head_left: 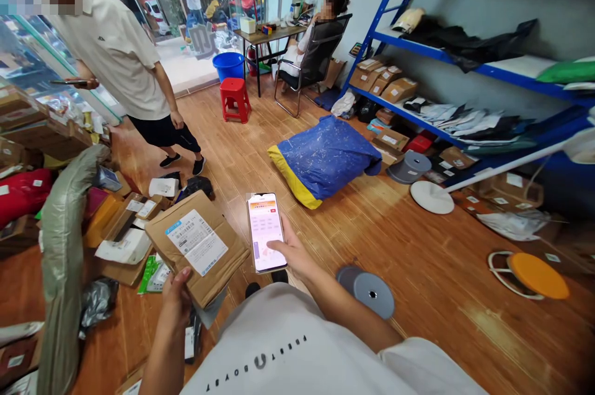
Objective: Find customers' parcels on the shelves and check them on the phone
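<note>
My left hand [176,296] grips the lower left edge of a brown cardboard parcel [162,230], its thumb on top and its other fingers hidden underneath. A white shipping label [198,243] with a blue strip and a barcode faces up on the parcel. Just right of it, my right hand [295,252] is closed around a smartphone [264,258], thumb over the lit screen. Pink and orange areas show on the screen, its text too small to read. Part of a grey bag [211,311] shows beneath the parcel.
Loose parcels [125,246] and a long grey-green wrapped bundle [60,271] cover the floor at left. A person [111,54] stands there with a phone. Ahead lie a blue-yellow sack [325,156], a red stool [235,100] and a seated person. Blue shelving [418,51] lines the right.
</note>
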`<state>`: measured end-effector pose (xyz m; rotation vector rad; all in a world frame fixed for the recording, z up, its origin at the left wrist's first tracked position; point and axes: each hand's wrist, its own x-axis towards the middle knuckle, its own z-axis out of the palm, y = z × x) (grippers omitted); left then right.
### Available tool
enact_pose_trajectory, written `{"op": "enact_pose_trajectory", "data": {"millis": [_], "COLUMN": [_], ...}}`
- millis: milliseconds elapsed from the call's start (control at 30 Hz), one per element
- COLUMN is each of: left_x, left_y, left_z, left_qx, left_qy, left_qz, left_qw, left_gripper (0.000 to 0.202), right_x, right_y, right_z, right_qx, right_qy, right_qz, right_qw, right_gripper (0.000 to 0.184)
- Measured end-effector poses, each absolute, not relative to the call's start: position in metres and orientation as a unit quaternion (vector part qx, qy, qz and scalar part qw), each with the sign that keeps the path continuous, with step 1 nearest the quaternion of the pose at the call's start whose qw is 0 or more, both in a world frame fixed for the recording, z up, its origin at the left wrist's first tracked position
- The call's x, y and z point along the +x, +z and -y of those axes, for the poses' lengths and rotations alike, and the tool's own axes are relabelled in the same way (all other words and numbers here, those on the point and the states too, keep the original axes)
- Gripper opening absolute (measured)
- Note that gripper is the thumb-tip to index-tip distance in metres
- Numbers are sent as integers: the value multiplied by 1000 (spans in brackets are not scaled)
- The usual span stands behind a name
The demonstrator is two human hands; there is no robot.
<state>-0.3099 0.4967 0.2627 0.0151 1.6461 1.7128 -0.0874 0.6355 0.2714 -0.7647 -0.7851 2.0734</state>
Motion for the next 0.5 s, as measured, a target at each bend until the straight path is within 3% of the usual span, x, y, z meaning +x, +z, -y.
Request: {"op": "enact_pose_trajectory", "data": {"millis": [200, 400, 500], "left_x": [-304, -301, -303], "left_y": [265, 265, 263], "left_z": [-497, -494, -492], "left_qx": [3, -4, -5], "left_qy": [663, 663, 660], "left_qz": [-645, -648, -651], "left_qw": [380, 375, 375], "left_gripper": [59, 60, 60], "right_x": [-81, -80, -83], "right_y": [270, 265, 263], "right_z": [-635, -630, -629], "right_qx": [-253, -259, -276], "right_qy": [853, 806, 820], "right_qz": [289, 364, 319], "right_qw": [354, 388, 386], "right_gripper": [98, 98, 77]}}
